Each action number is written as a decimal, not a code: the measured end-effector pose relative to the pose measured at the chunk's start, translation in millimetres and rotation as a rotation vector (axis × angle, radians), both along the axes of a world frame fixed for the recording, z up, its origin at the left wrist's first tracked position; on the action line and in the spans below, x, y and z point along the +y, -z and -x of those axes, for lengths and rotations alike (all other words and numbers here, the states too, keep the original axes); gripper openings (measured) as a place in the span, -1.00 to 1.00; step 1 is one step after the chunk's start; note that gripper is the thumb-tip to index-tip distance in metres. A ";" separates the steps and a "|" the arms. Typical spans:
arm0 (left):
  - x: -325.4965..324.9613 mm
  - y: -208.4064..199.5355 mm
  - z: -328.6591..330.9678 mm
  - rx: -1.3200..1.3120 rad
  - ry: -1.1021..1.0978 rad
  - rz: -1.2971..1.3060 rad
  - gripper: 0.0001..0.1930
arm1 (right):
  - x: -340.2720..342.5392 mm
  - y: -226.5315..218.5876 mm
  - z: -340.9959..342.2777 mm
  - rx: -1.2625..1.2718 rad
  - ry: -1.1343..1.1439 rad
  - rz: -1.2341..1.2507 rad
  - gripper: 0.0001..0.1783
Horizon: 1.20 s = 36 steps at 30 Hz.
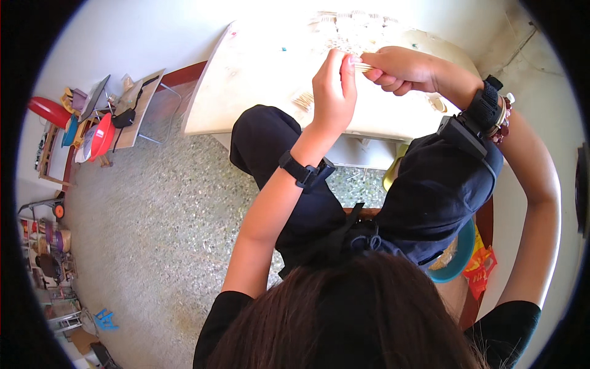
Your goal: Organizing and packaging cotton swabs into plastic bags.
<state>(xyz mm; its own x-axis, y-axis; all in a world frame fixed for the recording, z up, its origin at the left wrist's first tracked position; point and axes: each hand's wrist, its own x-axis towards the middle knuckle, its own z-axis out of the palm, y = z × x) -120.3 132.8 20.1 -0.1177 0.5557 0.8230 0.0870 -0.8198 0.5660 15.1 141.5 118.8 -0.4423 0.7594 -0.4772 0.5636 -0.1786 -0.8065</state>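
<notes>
Both my hands are raised over the near part of a pale table [258, 80], closed on a small bundle of thin wooden sticks [363, 66]. My left hand [335, 86] pinches the left end of the bundle between thumb and fingers. From the other side my right hand [407, 69] grips it, fingers curled in and the thumb along the top. Most of the bundle is hidden by the fingers. On the table, just left of my left hand, lies a loose pile of similar sticks [303, 101].
Several small bundles [350, 26] lie along the table's far side. My knees are under its near edge. A teal basin [462, 255] and a red-yellow bag [480, 269] are low at right. At left stand a folding table [136, 114] and a red basin [102, 136].
</notes>
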 end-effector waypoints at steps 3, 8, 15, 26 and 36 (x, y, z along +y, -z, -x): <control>13.2 0.1 5.0 0.099 0.003 0.111 -0.89 | 21.6 13.2 -6.7 0.025 -0.002 0.027 -0.56; 63.4 16.8 2.8 0.091 0.227 0.608 -0.69 | 60.0 40.8 -30.4 0.094 0.050 0.112 -0.56; 110.0 114.5 31.9 1.688 -0.099 0.762 -0.58 | 108.1 83.1 -56.8 -0.194 0.106 -0.125 -0.56; 126.4 132.5 12.8 1.593 -0.004 0.710 -0.76 | 122.8 170.6 -91.5 -0.372 -0.138 -0.421 -0.44; 142.2 123.3 -50.6 0.870 0.579 1.343 -0.78 | 113.0 183.6 -113.5 -0.403 -0.016 -0.303 -0.44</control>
